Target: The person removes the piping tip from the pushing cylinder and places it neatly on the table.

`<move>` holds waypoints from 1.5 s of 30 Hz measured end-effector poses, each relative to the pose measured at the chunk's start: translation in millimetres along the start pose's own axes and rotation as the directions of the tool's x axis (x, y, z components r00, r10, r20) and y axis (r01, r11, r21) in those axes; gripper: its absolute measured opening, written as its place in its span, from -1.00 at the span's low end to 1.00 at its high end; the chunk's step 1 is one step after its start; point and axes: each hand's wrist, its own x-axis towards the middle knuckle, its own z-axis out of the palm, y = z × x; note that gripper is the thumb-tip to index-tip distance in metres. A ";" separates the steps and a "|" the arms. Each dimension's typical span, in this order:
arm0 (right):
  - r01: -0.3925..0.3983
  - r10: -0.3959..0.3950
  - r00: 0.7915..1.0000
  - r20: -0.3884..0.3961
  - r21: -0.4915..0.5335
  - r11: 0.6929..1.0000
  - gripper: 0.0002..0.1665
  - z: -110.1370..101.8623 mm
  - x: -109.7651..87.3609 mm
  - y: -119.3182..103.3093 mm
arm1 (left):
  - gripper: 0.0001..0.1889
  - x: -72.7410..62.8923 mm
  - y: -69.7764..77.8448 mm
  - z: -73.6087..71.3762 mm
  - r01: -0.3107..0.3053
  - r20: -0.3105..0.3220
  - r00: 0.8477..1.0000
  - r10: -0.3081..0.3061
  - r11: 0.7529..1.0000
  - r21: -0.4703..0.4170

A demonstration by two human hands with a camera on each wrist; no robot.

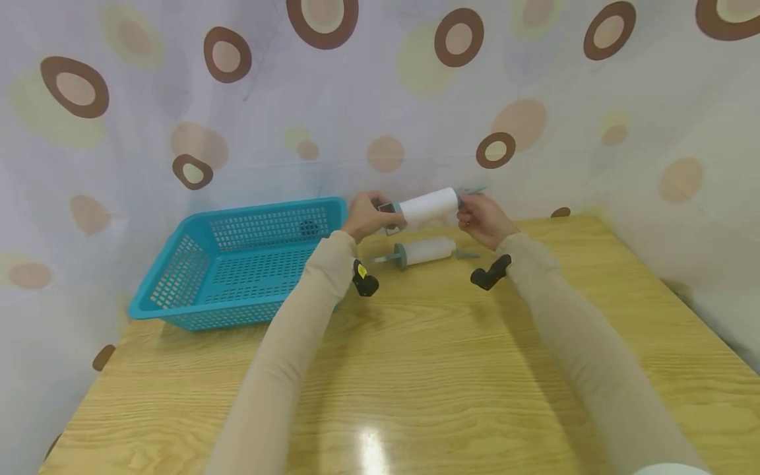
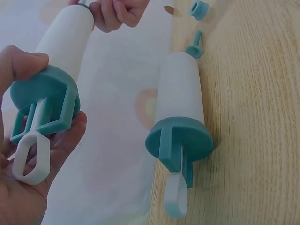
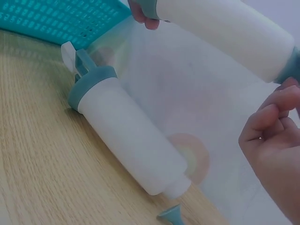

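Both hands hold a white icing syringe (image 1: 429, 206) with teal fittings, raised and slightly slanted. My left hand (image 1: 365, 216) grips its teal handle cap (image 2: 44, 93), with the white plunger loop (image 2: 32, 158) sticking out past the palm. At the other end, my right hand (image 1: 483, 220) pinches the teal collar (image 3: 289, 70); a slim teal nozzle (image 1: 474, 190) points away to the right. A second icing syringe (image 3: 133, 133) lies on the table just below. Off its tip lies a loose teal nozzle (image 2: 196, 46), with a small teal ring (image 2: 199, 10) farther along.
A blue slotted plastic basket (image 1: 267, 207) stands on the left of the wooden table (image 1: 427, 376), close to the left forearm. Behind the table hangs a pale sheet (image 1: 356, 99) with brown and cream spots. A small black camera sits at each wrist.
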 end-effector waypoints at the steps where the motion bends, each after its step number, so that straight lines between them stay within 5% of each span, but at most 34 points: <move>1: 0.000 0.000 1.000 -0.007 0.009 1.000 -0.76 0.3 -0.8 -0.1 | -0.73 0.0 -0.1 0.3 0.000 0.003 1.000 0.000 1.000 0.000; 4: -0.024 0.027 0.999 -0.046 0.058 0.998 -0.86 1.9 -2.1 -1.2 | -0.71 0.1 0.2 1.5 -0.004 0.006 1.000 0.004 1.000 0.003; 12: -0.087 0.099 0.982 -0.159 0.084 0.993 -0.69 5.6 3.2 -2.0 | -0.70 1.9 0.4 4.0 -0.016 0.007 1.000 0.016 1.000 0.000; 23: -0.055 0.054 0.998 0.012 0.093 0.994 -0.79 -7.2 -2.4 1.8 | -0.65 2.3 -2.3 1.2 -0.005 0.004 1.000 0.005 1.000 0.016; 35: -0.090 0.108 0.982 -0.157 0.121 0.989 -0.64 6.5 5.9 -4.0 | -0.62 2.8 4.3 -0.7 -0.011 0.019 1.000 0.011 1.000 0.006; 45: -0.116 0.116 0.990 -0.078 0.005 0.993 -0.78 -5.8 0.8 -4.9 | -0.57 5.4 -2.7 1.0 -0.012 0.017 1.000 0.012 0.999 0.032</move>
